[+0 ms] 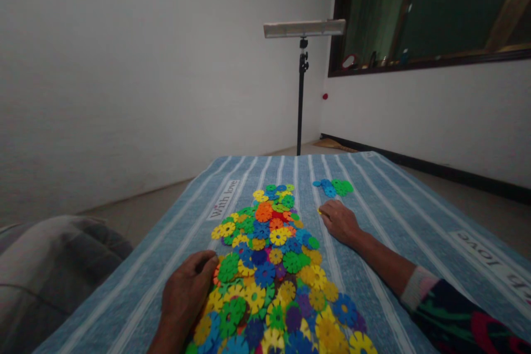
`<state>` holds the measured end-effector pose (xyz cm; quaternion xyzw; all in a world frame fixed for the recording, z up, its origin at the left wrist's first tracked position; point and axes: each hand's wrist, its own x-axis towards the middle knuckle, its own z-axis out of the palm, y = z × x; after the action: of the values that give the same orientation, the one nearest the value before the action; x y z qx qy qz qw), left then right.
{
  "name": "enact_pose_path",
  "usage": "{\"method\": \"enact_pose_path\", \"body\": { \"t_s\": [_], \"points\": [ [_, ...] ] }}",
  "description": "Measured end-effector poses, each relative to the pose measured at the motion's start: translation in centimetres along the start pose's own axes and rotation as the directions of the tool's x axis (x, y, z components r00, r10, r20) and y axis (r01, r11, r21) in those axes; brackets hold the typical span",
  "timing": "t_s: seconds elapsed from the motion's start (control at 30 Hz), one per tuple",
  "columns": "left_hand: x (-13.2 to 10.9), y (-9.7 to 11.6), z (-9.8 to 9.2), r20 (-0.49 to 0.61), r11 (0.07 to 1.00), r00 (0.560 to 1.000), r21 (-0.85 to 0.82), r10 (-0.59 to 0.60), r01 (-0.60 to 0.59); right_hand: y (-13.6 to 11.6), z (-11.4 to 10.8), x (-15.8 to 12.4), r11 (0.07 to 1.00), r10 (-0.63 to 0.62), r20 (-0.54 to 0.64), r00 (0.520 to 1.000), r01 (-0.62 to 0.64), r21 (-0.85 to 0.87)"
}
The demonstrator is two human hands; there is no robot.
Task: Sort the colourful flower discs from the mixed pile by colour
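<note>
A long heap of flower-shaped plastic discs point(265, 274) in many colours runs down the middle of the cloth. My right hand point(338, 221) is to the right of the heap's far part, its fingers pinched on a small yellow flower disc point(319, 211). Just beyond it lies a small group of blue discs point(329, 188) and green discs point(342, 187). At the heap's left edge rests my left hand point(188, 285), thumb and fingers curled together. An orange disc point(216, 274) shows beside its thumb. Whatever those fingers hold, if anything, is hidden.
Blue cloth with white stripes point(369, 282) covers the table. Behind its far edge stands a lamp panel point(305, 29) on a black pole point(300, 105). Grey fabric point(62, 265) bulges at the left. White walls and a dark-framed window point(431, 11) enclose the far side.
</note>
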<state>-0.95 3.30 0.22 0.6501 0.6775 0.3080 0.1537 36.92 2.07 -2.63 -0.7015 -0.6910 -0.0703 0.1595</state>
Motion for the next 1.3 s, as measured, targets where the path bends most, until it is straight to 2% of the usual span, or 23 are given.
{"method": "enact_pose_path", "body": {
  "t_s": [0.37, 1.3],
  "points": [
    [0.12, -0.14, 0.05, -0.024, 0.999, 0.999, 0.015, 0.029, -0.028, 0.04, -0.03, -0.07, 1.0, -0.001, -0.004, 1.0, 0.001, -0.01],
    [0.05, 0.23, -0.07, 0.025, 0.999, 1.0, 0.04, -0.001, 0.0, 0.0, -0.47, 0.2, 0.999, 0.037, 0.032, 0.999, -0.038, 0.034]
  ]
}}
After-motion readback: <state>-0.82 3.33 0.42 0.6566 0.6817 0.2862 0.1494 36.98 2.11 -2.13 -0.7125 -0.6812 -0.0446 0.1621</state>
